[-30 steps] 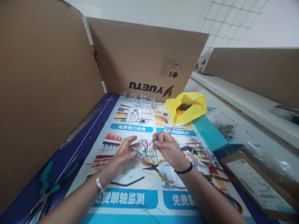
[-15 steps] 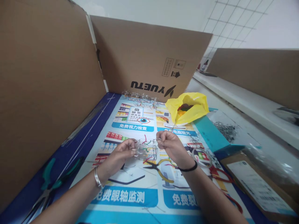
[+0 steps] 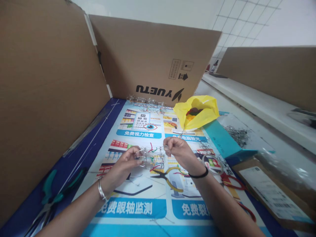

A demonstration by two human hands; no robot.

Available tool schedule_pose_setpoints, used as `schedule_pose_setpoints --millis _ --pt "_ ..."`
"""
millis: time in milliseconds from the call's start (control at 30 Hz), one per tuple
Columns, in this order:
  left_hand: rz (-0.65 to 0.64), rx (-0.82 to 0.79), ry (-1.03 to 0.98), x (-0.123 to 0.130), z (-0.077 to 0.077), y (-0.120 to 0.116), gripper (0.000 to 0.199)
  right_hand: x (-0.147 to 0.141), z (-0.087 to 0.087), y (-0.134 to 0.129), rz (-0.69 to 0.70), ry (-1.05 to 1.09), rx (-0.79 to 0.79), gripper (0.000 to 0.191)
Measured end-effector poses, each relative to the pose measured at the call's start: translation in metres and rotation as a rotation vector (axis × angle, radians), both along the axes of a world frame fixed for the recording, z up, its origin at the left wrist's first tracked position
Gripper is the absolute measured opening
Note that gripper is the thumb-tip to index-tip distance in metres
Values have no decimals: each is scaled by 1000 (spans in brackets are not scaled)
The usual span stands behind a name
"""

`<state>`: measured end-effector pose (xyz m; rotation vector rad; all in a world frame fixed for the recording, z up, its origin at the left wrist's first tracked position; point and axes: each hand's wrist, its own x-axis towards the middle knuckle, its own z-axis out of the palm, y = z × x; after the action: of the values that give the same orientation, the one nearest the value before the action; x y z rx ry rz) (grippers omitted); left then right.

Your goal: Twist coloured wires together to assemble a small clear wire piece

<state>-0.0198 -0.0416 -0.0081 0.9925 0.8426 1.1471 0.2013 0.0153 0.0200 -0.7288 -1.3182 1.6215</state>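
Note:
Between my hands is a small frame of bent silver wire [image 3: 148, 155], with bits of red and green wire visible around it. My left hand [image 3: 130, 158] pinches its left side between thumb and fingers. At its right end, my right hand [image 3: 175, 147] is closed in a pinch on a thin wire end [image 3: 165, 147]; whether that end belongs to the frame I cannot tell. Just below lie yellow-handled pliers [image 3: 166, 177], jaws pointing left, touched by neither hand. Fine wires and the printed mat behind blur the frame's outline.
Teal-handled pliers [image 3: 50, 199] lie at the left, red-handled scissors [image 3: 234, 182] and a tape roll [image 3: 212, 164] at the right. A yellow bag [image 3: 204, 121] stands behind, near a tangled wire heap [image 3: 145, 101]. Cardboard walls [image 3: 148, 49] rise at the back and left.
The view has shifted slightly. Both hands keep their pinches, and the wire frame looks slightly turned at my left fingers.

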Motion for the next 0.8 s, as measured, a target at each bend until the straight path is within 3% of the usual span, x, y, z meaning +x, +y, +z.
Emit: schedule_pose_setpoints --millis 300,800 --pt "-61 5 20 -2 -6 0 15 -1 1 0 1 -3 5 18" --pt "-111 32 -247 1 -2 -4 16 -5 -2 -1 38 97 -57 18"
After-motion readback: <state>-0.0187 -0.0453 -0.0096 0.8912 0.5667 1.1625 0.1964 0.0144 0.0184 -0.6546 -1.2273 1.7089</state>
